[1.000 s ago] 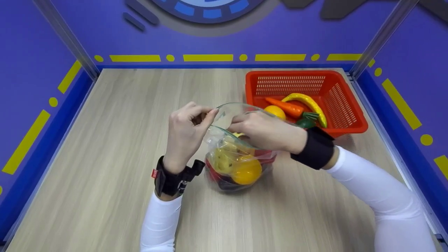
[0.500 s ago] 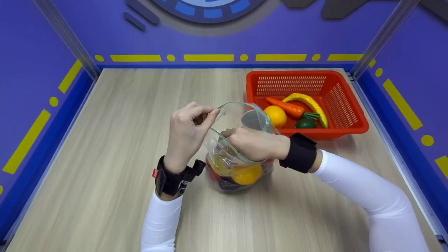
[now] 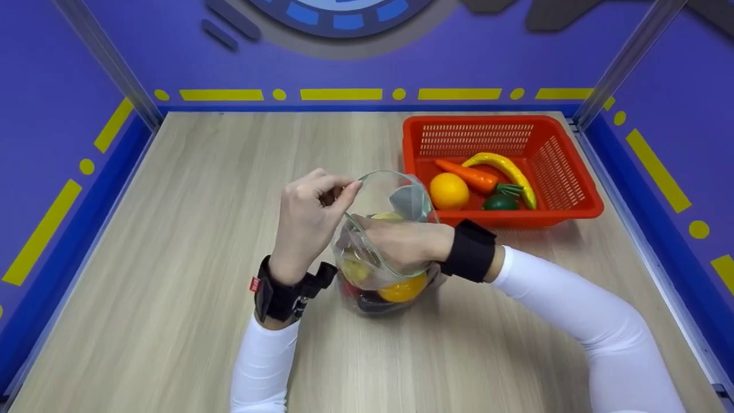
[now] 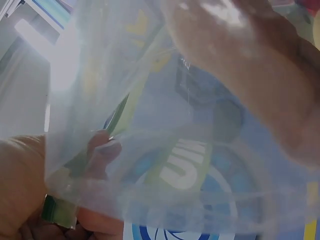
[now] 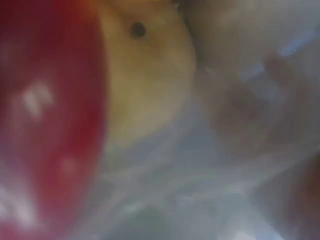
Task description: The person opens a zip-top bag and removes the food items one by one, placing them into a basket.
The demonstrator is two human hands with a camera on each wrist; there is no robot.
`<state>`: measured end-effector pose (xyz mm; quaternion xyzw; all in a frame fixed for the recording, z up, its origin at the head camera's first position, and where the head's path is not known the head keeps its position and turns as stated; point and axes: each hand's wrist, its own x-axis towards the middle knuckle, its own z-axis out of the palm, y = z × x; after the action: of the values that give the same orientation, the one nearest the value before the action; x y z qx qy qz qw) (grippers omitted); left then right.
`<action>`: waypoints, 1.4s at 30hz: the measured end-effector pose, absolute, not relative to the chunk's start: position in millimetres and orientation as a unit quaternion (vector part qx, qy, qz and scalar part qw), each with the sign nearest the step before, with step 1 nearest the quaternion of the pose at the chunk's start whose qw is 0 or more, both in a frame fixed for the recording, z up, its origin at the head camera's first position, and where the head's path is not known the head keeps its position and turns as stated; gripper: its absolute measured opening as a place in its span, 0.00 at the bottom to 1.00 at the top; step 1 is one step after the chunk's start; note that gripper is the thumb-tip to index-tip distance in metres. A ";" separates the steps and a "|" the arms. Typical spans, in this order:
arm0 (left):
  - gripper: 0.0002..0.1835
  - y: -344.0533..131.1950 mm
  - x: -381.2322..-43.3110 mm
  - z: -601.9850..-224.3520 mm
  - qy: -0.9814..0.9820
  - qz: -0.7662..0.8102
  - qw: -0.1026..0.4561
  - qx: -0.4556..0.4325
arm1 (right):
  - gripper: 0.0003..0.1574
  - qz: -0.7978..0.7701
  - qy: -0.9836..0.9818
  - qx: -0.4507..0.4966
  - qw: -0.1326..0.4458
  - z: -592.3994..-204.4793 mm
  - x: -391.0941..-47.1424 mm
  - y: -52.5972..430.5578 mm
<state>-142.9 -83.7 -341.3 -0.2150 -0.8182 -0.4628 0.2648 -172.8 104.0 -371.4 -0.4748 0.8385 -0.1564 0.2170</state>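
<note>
Thumb and fingers of my left hand [image 3: 312,221] pinch the rim of a clear zip bag [image 3: 408,202], which stands on the table with its mouth spread. My right hand [image 3: 401,244] reaches through the mouth down among the fruit, its fingertips hidden; whether they grip anything I cannot tell. Through the plastic show an orange fruit [image 3: 404,288], a yellow-green spotted fruit [image 3: 355,271] and a dark purple item [image 3: 370,298]. Close up in the right wrist view are a glossy red item [image 5: 50,110] and a yellow one [image 5: 145,75] with a dark spot.
Behind the bag to the right stands a red basket [image 3: 476,215]. In it lie an orange [image 3: 449,191], a carrot [image 3: 467,176], a banana [image 3: 507,169] and a dark green item [image 3: 500,202]. Blue panels [image 3: 344,69] enclose the wooden table [image 3: 200,229] at back and sides.
My right hand has moved left and deeper into the bag, and the near rim has sunk with its wrist. The basket's orange is uncovered now. My left hand stays at the rim.
</note>
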 end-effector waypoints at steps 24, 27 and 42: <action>0.07 -83.6 -142.5 -341.1 -0.810 -0.467 0.275 -0.222 | 0.32 -0.213 0.820 -0.511 0.143 -379.6 -171.2 111.3; 0.07 -85.0 -142.2 -339.8 -0.809 -0.469 0.278 -0.220 | 0.34 -0.206 0.826 -0.507 0.134 -369.0 -171.7 117.6; 0.08 -87.7 -142.7 -340.2 -0.813 -0.470 0.275 -0.206 | 0.28 -0.185 0.842 -0.505 0.052 -307.3 -153.1 161.5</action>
<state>-142.7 -87.7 -340.2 -0.2059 -0.8127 -0.4704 0.2753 -153.1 161.5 -307.3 -0.5048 0.8416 -0.1848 0.0524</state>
